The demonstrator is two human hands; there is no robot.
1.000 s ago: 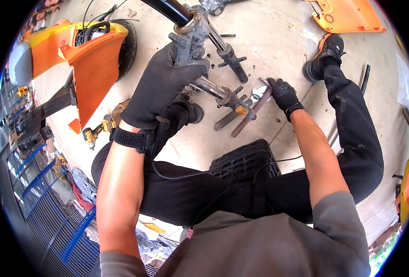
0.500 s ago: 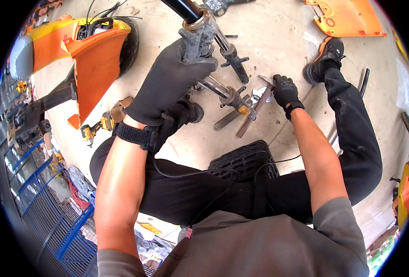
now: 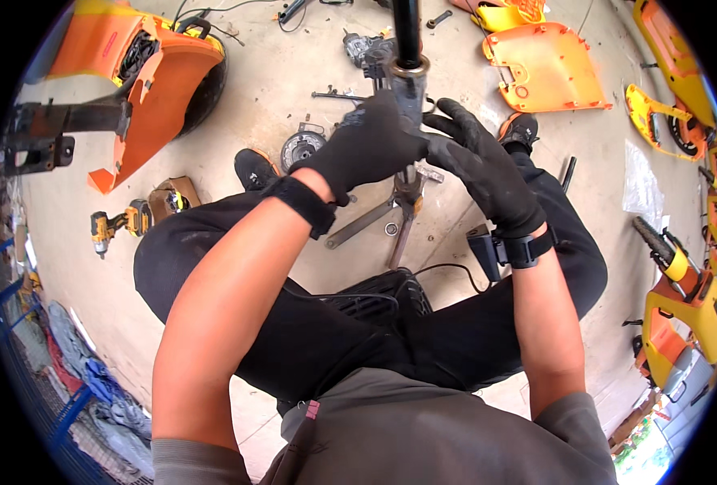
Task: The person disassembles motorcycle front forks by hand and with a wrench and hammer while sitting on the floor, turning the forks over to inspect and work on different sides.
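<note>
My left hand, in a black glove, is closed on a metal fork assembly topped by a black tube. My right hand, also gloved, is just right of the fork, fingers apart, its thumb near or touching the metal. Under them on the floor lie a hammer with a long handle, a flat metal bar and a small metal ring. A round metal hub lies beyond my left forearm. The fork's lower part is largely hidden by my hands.
A partly stripped orange scooter stands left, by a yellow drill and small box. Orange panels, plastic sheeting and scooter parts lie right. A dark mechanism lies ahead; my legs flank the tools.
The fork has moved right and stands more upright in my left hand. My right hand has left the hammer and risen beside the fork, fingers spreading. The view has shifted.
</note>
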